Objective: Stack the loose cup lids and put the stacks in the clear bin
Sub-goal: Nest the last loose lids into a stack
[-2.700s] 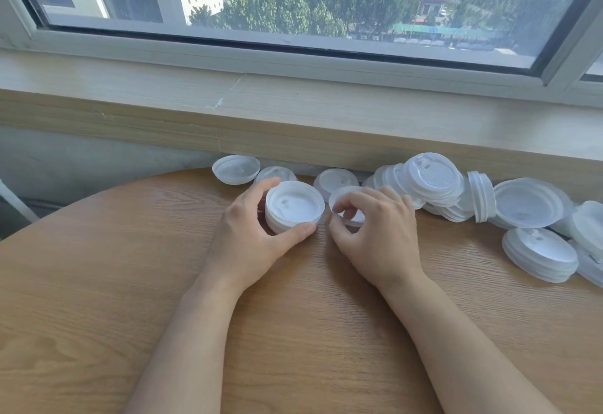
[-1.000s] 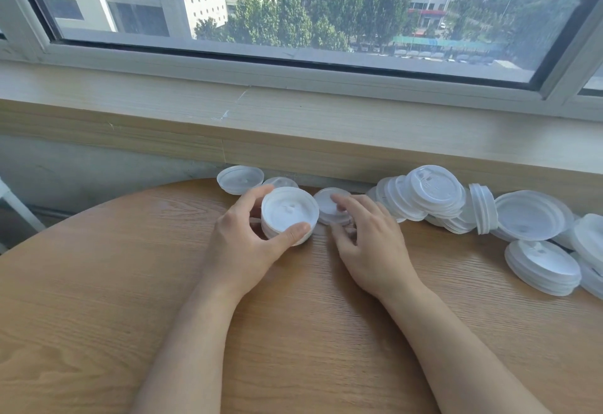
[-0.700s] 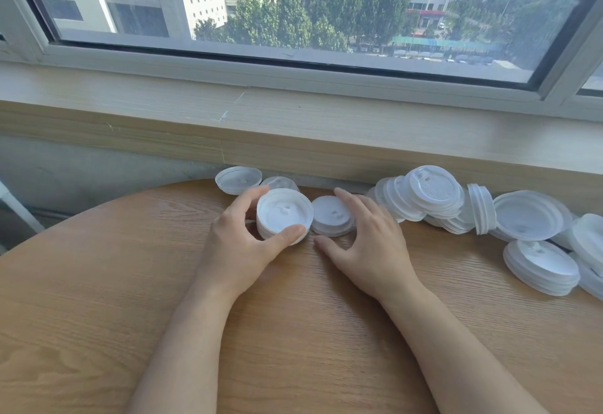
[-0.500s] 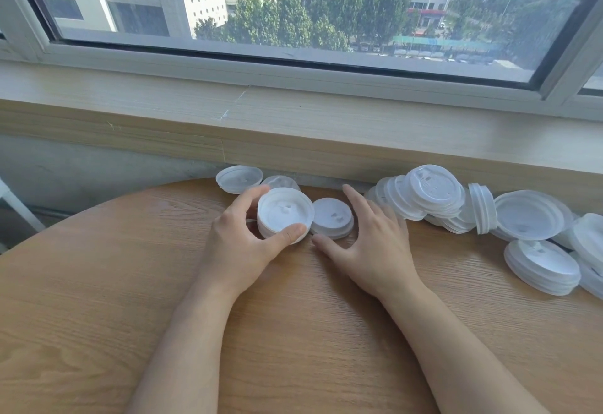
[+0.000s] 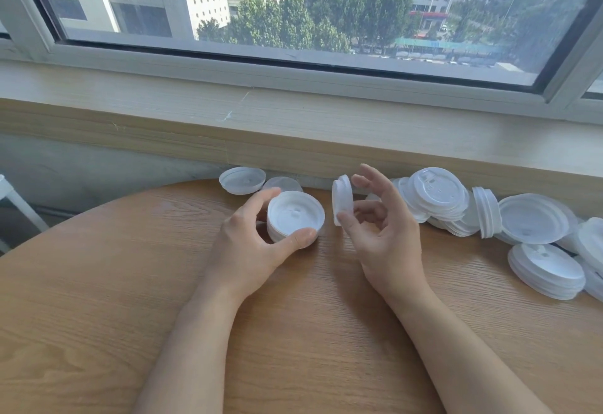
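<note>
White thin plastic is all the hands have to deal with. Left hand (image 5: 251, 250) wraps thumb and fingers round the rim of a short stack (image 5: 295, 216) that sits on the wooden surface (image 5: 98, 299), steadying it. Right hand (image 5: 378, 231) pinches 1 lid (image 5: 342, 200) on edge, thumb at its lower rim and fingertips at the upper, held upright just beside the stack and clear of the surface.

These lids look very light and slightly springy, smooth enough to slip, so the rim is the sensible place to grip; squeezing across the flat face would likely bow it. The lid probably needs turning flat and centring so its skirt seats over the top of the stack, with the left hand keeping the stack from skating.

Behind the stack lie 2 loose lids (image 5: 242, 180). To the right, against the wall under the sill (image 5: 293, 126), lies a jumbled pile (image 5: 437, 198) and more low stacks (image 5: 546, 270). No clear bin is in view.
</note>
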`<state>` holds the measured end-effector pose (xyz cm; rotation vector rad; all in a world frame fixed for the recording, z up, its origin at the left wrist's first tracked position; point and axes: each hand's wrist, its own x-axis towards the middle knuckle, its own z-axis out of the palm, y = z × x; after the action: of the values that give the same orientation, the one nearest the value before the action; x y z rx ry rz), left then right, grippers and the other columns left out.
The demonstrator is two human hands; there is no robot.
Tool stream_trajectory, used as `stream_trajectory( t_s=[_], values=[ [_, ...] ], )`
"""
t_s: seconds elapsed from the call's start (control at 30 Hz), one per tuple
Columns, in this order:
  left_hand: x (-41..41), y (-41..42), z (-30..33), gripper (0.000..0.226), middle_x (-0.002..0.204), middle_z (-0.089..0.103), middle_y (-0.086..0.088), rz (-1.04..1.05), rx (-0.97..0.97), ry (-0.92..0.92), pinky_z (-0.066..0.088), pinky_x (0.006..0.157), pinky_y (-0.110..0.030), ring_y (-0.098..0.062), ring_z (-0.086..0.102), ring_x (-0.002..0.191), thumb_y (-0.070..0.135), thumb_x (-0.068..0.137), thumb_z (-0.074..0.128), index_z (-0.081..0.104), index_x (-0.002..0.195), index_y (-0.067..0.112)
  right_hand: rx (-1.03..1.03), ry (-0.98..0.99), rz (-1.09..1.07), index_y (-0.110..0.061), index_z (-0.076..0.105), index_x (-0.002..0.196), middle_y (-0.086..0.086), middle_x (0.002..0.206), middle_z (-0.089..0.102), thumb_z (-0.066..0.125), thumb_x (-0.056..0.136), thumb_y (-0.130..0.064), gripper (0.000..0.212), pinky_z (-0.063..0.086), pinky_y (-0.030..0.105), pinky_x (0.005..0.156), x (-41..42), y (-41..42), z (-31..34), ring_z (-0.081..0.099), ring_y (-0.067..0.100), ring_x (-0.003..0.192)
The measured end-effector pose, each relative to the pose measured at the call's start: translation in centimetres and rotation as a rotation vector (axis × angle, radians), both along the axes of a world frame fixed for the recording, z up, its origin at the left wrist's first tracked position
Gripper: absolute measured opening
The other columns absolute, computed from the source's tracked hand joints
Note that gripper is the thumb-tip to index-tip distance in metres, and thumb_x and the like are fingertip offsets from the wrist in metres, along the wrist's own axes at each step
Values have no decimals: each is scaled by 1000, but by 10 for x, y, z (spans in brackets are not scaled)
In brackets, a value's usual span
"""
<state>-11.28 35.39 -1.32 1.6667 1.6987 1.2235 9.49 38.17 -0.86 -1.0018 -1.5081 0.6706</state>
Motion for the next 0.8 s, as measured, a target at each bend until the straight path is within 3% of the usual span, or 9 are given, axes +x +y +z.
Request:
stream_trajectory(
  t_s=[0.13,0.23,0.4,0.5,0.6,0.7,0.8],
  values=[
    [5,-2,2,100,132,62,26,-34,-11,-4,41,89,-8,18,52,114,90,56,75,53,144,47,22,1,15,-25,69,126,-8,97,76,82,89,-6,43,54,22,91,-1,-3,2,73,16,97],
    [8,-4,5,97,129,62,25,-54,-23,4,41,84,-6,16,53,111,82,57,75,52,144,48,132,-161,-20,-27,78,107,-18,98,72,84,87,-11,26,52,23,92,-3,-4,1,70,14,101],
    [6,-3,3,80,122,69,26,-87,2,-11,54,95,-22,8,62,114,78,65,80,57,136,49,240,-290,47,-25,82,100,-19,100,75,81,91,-18,11,49,34,96,-5,-3,-3,61,20,107],
    [6,-3,3,90,124,67,26,-77,14,-13,51,95,-16,16,58,113,74,64,85,51,144,49,226,-269,68,-25,82,104,-15,110,74,73,96,-23,12,47,35,100,-4,-4,-1,60,22,116],
    [6,-2,4,101,126,64,28,-83,17,-32,47,95,-12,20,55,114,72,62,86,44,151,50,150,-275,24,-28,76,122,-17,123,68,65,101,-32,24,44,30,106,-4,-3,1,57,16,126],
    [7,-3,5,91,125,63,30,-103,22,-44,45,92,-5,18,56,114,70,65,84,47,147,54,28,-331,22,-30,66,138,-20,135,59,58,103,-43,38,36,18,111,-4,1,-1,50,4,134],
    [6,-2,4,82,131,63,29,-107,32,-21,45,97,-7,11,57,121,70,70,82,54,145,49,-47,-388,55,-28,63,143,-20,139,57,55,104,-47,44,35,18,113,-4,3,-4,48,0,135]
  ],
)
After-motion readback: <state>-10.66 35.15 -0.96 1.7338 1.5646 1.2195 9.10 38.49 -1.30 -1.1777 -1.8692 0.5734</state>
